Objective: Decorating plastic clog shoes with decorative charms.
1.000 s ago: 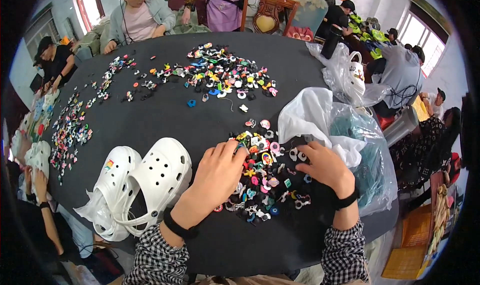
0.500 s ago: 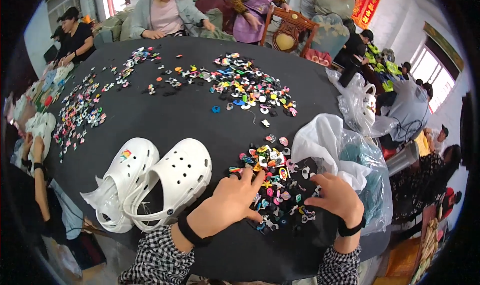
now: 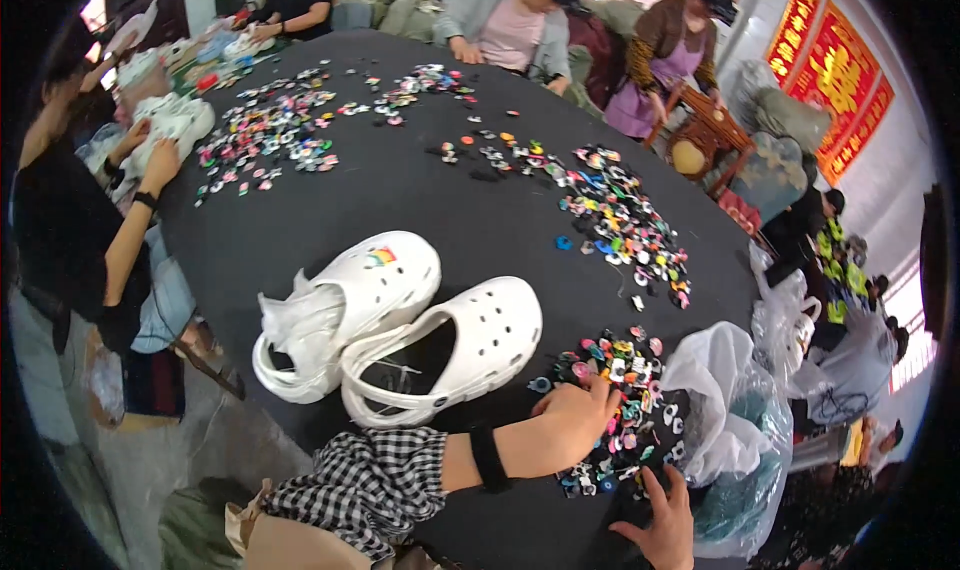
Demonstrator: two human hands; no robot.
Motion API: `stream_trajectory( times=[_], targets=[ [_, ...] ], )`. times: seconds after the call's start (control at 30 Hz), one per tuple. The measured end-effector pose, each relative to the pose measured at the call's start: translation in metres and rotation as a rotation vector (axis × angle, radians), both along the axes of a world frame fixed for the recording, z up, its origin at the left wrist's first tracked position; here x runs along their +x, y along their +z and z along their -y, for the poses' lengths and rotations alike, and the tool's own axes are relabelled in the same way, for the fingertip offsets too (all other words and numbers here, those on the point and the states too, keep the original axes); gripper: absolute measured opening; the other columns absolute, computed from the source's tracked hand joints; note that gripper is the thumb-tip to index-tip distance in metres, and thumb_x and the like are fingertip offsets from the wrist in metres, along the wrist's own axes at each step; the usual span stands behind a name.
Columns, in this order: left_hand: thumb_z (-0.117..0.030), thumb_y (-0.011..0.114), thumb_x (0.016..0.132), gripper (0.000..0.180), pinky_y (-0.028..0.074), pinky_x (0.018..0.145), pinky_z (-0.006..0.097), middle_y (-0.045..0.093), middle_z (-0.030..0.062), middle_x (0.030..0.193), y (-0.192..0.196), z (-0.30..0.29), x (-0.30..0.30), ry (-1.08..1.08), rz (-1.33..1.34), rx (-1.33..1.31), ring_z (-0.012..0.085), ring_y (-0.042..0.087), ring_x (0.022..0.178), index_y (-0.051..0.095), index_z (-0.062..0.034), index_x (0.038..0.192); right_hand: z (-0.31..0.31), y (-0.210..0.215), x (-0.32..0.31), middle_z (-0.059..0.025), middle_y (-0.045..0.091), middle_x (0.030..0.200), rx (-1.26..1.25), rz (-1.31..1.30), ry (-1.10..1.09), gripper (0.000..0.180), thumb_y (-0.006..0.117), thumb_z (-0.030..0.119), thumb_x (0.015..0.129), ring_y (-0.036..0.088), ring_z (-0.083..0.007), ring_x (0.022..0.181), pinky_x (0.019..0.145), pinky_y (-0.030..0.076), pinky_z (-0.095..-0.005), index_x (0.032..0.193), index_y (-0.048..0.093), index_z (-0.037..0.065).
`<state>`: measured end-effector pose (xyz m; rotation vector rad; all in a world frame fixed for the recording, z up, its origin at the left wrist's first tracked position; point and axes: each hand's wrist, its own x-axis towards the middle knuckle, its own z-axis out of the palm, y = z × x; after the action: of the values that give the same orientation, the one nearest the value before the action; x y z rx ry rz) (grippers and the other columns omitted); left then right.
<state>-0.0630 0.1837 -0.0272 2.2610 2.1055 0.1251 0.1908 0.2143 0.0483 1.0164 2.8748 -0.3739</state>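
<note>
My left hand [image 3: 572, 428] reaches into a loose pile of small colourful shoe charms [image 3: 635, 435], its bent fingers apart and touching the charms. Its palm side is hidden. Near the pile's front edge, my right hand [image 3: 665, 523] is open with thumb and fingers spread, holding nothing. Two white clogs lie left of the pile. The farther clog [image 3: 400, 265] carries a rainbow-coloured charm [image 3: 381, 257] and has clear plastic stuffed in its opening. On the nearer clog [image 3: 495, 325] the vent holes show and no charm is seen.
Crumpled clear plastic bags [image 3: 745, 450] lie right of the pile. More charms [image 3: 625, 215] spread across the black table [image 3: 400, 195] toward the back and far left. At the left edge a person [image 3: 80, 205] handles a white shoe. Other people stand behind the table, near a wooden chair [image 3: 705, 135].
The view has swung left, so the table and clogs sit differently in it. My left fingers have moved over the pile and bent; my right hand stays spread near the pile.
</note>
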Motion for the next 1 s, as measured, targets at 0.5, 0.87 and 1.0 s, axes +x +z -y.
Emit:
stream_trajectory(
  times=[0.5,0.87,1.0],
  targets=[
    [-0.006,0.083,0.061,0.065,0.057,0.056,0.035,0.057,0.0240,0.107,-0.002,-0.018,-0.006,-0.086,0.310,0.397,0.0283,0.070,0.067,0.057,0.0081,0.118,-0.048,-0.014,-0.043,-0.0171,0.053,0.110,-0.058,-0.235,0.126,0.041,0.072,-0.002,0.074,0.063,-0.0316,0.083,0.065,0.055,-0.0357,0.112,0.056,-0.001],
    [-0.003,0.072,0.076,0.057,0.061,0.063,0.041,0.058,0.0253,0.115,0.005,-0.028,-0.029,0.037,0.524,0.412,0.0359,0.072,0.080,0.051,0.0066,0.128,-0.086,-0.003,-0.067,-0.0168,0.059,0.131,-0.247,-0.481,-0.030,0.042,0.066,-0.007,0.085,0.067,-0.0227,0.090,0.070,0.058,-0.0282,0.126,0.061,-0.001],
    [-0.009,0.067,0.083,0.047,0.058,0.071,0.045,0.057,0.0188,0.109,0.002,-0.032,-0.029,0.108,0.518,0.454,0.0349,0.066,0.094,0.054,0.0057,0.125,-0.113,-0.012,-0.039,-0.0232,0.063,0.120,-0.019,-0.237,-0.089,0.038,0.066,0.001,0.089,0.067,-0.0336,0.091,0.081,0.056,-0.0361,0.126,0.062,-0.001]
  ],
)
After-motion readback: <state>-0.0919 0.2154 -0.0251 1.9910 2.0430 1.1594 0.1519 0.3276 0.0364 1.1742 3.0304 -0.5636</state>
